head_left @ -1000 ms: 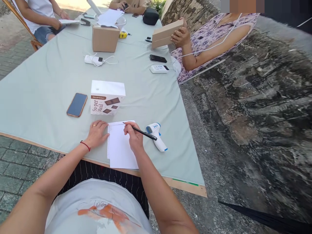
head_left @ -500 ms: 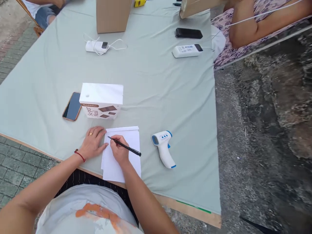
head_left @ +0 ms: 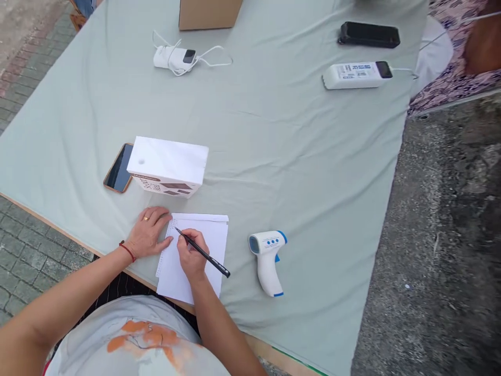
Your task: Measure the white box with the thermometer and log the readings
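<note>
My right hand [head_left: 193, 251] is closed around a black pen [head_left: 209, 259], whose tip meets the upper left part of a white sheet of paper [head_left: 211, 235]. Small rows of writing run down the paper's left side. My left hand [head_left: 149, 233] lies flat with its fingers stretched out, fingertips at the sheet's left edge. Just beyond the hands stands a white box [head_left: 168, 159] with brown pictures on its side. To the right of the paper rests a white and blue infrared thermometer [head_left: 268, 261].
A smartphone [head_left: 119, 168] lies left of the box. Farther back are a white device with a wound cord [head_left: 174, 58], a white power strip [head_left: 356, 75], a black case [head_left: 370, 35] and a cardboard box [head_left: 209, 14]. Another person's patterned clothing [head_left: 442, 91] shows at the right.
The view has shifted downward, so the far things sit higher in the picture and the other people are mostly cut off. My right hand still holds the pen at the paper's upper left.
</note>
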A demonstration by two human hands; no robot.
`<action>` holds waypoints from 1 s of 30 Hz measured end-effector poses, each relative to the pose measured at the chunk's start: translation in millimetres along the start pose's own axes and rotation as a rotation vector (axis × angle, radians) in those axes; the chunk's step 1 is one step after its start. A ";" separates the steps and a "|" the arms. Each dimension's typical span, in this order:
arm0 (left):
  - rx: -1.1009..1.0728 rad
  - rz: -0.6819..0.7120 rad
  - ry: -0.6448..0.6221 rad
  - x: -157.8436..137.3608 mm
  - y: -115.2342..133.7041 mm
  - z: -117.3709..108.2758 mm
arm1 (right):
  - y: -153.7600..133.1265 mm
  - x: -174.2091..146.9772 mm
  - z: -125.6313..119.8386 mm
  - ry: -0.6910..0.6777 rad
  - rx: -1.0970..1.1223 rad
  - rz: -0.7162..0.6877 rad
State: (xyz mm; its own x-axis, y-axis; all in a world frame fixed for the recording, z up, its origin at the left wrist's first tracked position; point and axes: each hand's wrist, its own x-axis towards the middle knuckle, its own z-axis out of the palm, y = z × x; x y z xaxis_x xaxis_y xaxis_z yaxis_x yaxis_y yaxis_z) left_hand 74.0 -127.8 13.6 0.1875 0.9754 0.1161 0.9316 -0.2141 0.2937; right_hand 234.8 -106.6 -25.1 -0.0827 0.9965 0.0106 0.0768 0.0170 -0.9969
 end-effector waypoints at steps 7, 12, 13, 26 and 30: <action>-0.015 -0.011 0.006 3.9 -3.6 6.3 | 9.4 9.6 1.8 0.033 0.076 0.071; -0.013 -0.022 0.012 8.1 -6.2 11.3 | 14.0 16.9 5.9 0.025 0.052 0.061; -0.010 -0.019 0.012 8.7 -6.6 12.4 | 14.8 17.9 6.3 0.028 0.043 0.062; -0.045 -0.020 0.041 12.2 -5.2 20.9 | 10.8 27.7 4.4 0.078 -0.049 0.080; -0.036 -0.006 0.055 12.8 -4.7 21.4 | 13.2 23.3 6.3 0.123 -0.086 0.040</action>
State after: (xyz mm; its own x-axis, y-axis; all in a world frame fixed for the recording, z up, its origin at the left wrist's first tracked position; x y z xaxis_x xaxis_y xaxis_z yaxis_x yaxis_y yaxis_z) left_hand 78.7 -113.2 -6.6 0.1640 0.9724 0.1660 0.9205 -0.2113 0.3287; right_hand 227.7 -83.7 -38.5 0.0438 0.9989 -0.0141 0.1629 -0.0211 -0.9864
